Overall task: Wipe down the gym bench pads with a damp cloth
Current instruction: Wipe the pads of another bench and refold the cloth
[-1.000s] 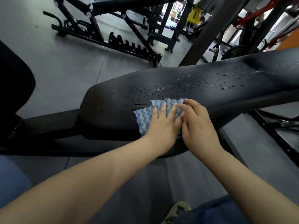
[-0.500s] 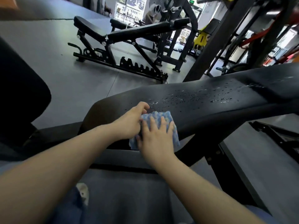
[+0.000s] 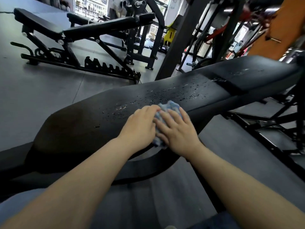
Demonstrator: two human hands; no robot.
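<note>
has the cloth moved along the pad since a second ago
Yes. The cloth has slid along the bench pad away from its rounded near end, toward the droplets.

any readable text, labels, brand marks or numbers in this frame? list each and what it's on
None can be read.
Posters or window panels on the far wall: print too small and blurred.
Black bench pad with water droplets: no logo or label visible.
Blue-and-white cloth under the left hand and right hand: wavy pattern only.
Adjustable bench behind: no marking legible.
</note>
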